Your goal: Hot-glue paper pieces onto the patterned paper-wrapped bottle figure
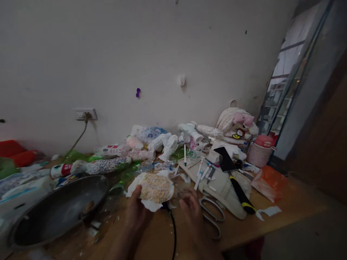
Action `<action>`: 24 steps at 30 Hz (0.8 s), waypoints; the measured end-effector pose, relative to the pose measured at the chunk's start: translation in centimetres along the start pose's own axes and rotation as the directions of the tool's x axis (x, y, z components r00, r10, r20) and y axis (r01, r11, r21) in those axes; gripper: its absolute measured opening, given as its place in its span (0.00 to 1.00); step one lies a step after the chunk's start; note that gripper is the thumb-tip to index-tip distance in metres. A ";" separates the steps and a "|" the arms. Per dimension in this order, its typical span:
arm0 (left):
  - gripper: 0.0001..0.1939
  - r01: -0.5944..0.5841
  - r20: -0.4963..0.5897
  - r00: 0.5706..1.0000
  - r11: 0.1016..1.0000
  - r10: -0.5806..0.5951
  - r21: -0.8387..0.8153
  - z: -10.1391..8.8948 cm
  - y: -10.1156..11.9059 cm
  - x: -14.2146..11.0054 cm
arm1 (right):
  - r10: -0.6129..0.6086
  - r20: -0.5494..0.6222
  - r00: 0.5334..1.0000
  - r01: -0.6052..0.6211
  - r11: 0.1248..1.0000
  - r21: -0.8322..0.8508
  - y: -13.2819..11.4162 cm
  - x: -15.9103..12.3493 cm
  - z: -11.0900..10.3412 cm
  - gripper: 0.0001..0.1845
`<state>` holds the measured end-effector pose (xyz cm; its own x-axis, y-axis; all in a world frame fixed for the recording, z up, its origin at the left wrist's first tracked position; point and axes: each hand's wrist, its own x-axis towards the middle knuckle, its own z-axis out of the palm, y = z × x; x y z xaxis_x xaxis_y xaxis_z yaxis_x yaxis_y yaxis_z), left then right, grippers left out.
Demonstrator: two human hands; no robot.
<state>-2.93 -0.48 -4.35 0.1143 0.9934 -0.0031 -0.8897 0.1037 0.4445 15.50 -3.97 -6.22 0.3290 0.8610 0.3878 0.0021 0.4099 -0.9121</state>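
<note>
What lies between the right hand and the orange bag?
In the head view, from the right hand rightward: grey looped handles, beige fabric, then a black-and-yellow handle.

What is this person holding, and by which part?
The left hand holds a ragged-edged tan-and-white piece by its left edge, thumb on top. Whether the right hand holds anything cannot be told.

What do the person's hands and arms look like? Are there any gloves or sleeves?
Both the left hand and the right hand are bare, with no gloves. The forearms are bare too, as far as the picture shows, with no sleeves in sight. I see no watch or bracelet, but it's dim, so small details are hard to tell.
</note>
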 end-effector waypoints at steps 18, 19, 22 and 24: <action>0.29 -0.083 -0.047 0.995 0.995 0.086 0.057 1.8 -0.3 -1.8 | 0.068 0.119 0.991 -0.083 0.988 0.129 -0.8 0.2 -1.3 0.14; 0.28 -0.089 -0.060 0.994 0.994 0.093 0.066 1.9 -0.2 -1.8 | 0.064 0.114 0.991 -0.079 0.988 0.130 -0.8 0.2 -1.3 0.12; 0.28 -0.076 -0.062 0.995 0.993 0.082 0.088 2.1 0.1 -1.7 | 0.058 0.088 0.994 -0.068 0.992 0.110 -0.6 0.1 -0.9 0.09; 0.30 -0.077 -0.053 0.995 0.993 0.082 0.094 2.0 0.3 -1.6 | 0.042 0.062 0.997 -0.048 0.994 0.096 -0.5 0.1 -0.6 0.08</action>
<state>-2.51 -2.17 -2.41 0.0175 0.9997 -0.0143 -0.8503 0.0224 0.5259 16.13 -4.26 -5.78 0.2694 0.8945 0.3568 -0.1039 0.3953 -0.9127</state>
